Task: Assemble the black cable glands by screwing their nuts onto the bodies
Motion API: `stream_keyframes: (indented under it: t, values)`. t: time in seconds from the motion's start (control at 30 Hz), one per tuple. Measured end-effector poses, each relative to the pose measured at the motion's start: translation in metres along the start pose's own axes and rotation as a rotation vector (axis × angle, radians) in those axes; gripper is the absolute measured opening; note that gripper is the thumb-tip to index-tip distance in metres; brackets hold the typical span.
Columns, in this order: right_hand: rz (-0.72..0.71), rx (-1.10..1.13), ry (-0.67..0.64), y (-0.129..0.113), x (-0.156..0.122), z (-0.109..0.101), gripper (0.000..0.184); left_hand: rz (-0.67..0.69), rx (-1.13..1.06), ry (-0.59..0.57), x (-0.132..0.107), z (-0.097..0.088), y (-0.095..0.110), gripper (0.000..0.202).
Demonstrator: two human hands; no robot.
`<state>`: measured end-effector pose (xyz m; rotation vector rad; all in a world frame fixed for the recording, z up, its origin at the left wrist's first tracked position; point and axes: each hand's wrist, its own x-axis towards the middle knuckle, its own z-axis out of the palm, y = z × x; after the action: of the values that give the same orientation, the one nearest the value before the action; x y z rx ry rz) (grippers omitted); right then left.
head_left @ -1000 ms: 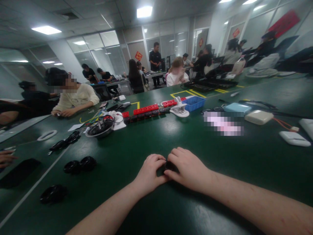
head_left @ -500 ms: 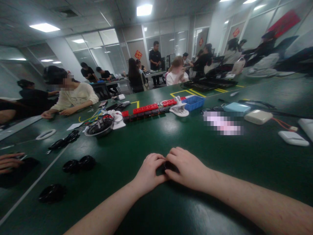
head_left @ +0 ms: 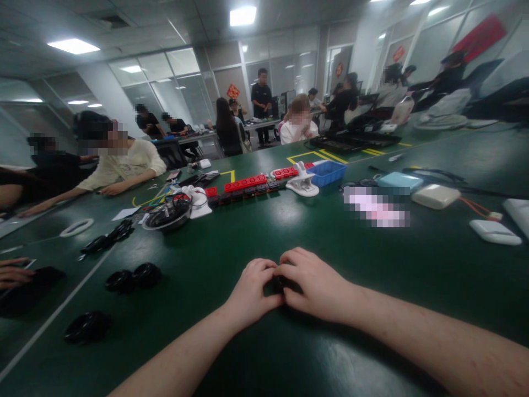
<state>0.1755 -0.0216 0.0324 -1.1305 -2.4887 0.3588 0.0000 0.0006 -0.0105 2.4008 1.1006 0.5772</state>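
Well nearer us than the blue bin (head_left: pixel 328 173), our left hand (head_left: pixel 251 293) and right hand (head_left: pixel 319 284) pinch a small black part (head_left: pixel 279 285) between curled fingertips; we should brace both wrists and squeeze evenly.

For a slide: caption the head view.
Left hand and right hand close on a black part on the green table.
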Motion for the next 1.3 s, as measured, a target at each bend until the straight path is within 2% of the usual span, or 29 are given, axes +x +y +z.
stream_keyframes:
  t: [0.3, 0.47, 0.73, 1.13, 1.3]
  values:
    - [-0.054, 0.032, -0.008, -0.002, -0.002, -0.004, 0.035, 0.004, 0.003, -0.002, 0.000, -0.001, 0.001, 0.029]
    - [-0.072, 0.032, -0.007, -0.001, -0.002, -0.003, 0.027, 0.009, 0.003, -0.001, -0.001, 0.000, 0.000, 0.023]
    - [-0.091, 0.042, 0.013, 0.001, -0.001, -0.001, 0.028, 0.019, 0.004, -0.008, 0.000, -0.001, 0.002, 0.017]
    - [-0.126, 0.063, 0.064, 0.005, -0.002, 0.006, 0.020, 0.017, 0.030, -0.007, 0.000, -0.001, 0.002, 0.018]
    - [-0.130, 0.052, 0.062, 0.008, 0.000, 0.008, 0.020, 0.004, 0.010, 0.004, 0.000, -0.001, 0.002, 0.028]
